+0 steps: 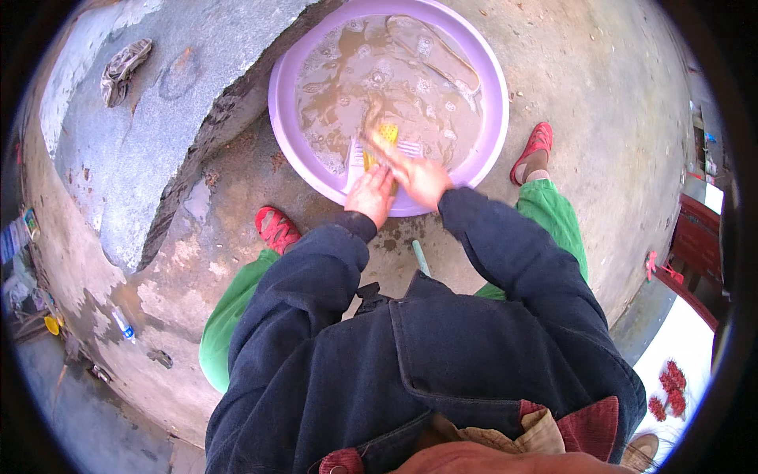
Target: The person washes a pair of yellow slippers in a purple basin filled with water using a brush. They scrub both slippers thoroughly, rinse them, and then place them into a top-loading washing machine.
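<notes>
A round purple plastic basin (497, 118) with murky, foamy water stands before me. At its near rim is a ribbed washboard part (355, 169). My left hand (370, 192) holds a yellow dotted item (388, 133) against the ribs; part of it lies under my hands, so its kind is unclear. My right hand (423, 181) grips a brown, brush-like tool (379, 148), blurred, across the yellow item. Further out in the water, a thin loop-shaped thing (456, 56) shows at the surface on the right.
A rough stone slab (160, 130) with a crumpled grey cloth (124, 68) on it adjoins the basin's left side. My feet in red sandals (536, 145) flank the basin. A plastic bottle (124, 326) lies on the concrete floor. Dark red furniture (699, 237) stands at the right.
</notes>
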A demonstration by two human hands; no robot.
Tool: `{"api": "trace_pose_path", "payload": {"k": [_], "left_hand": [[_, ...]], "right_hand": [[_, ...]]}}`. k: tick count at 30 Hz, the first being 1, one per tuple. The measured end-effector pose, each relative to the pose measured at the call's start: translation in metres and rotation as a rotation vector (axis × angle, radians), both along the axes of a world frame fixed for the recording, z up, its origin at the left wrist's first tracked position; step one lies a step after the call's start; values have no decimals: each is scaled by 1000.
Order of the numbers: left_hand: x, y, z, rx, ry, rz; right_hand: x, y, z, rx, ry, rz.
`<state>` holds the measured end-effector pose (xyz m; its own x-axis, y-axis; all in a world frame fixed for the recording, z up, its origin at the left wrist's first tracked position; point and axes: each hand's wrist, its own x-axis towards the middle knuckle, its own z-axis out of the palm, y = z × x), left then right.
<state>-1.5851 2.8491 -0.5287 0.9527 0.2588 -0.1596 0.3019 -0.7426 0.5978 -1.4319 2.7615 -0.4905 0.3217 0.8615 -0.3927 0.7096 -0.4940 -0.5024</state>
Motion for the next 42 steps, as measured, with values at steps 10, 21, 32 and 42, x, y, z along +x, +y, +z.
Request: {"api": "trace_pose_path", "payload": {"k": [10,21,32,42], "left_hand": [[0,7,2,17,-195,65],[1,12,-2,-69,-242,96],[1,9,0,-100,-182,82],[-1,18,-14,-121,-238,86]], "right_hand": [[42,47,-40,-49,17,-190],[-42,-37,4,-108,237,-465],[-54,-60,28,-97,249,-389],[-51,-61,34,114,226,-352]]}}
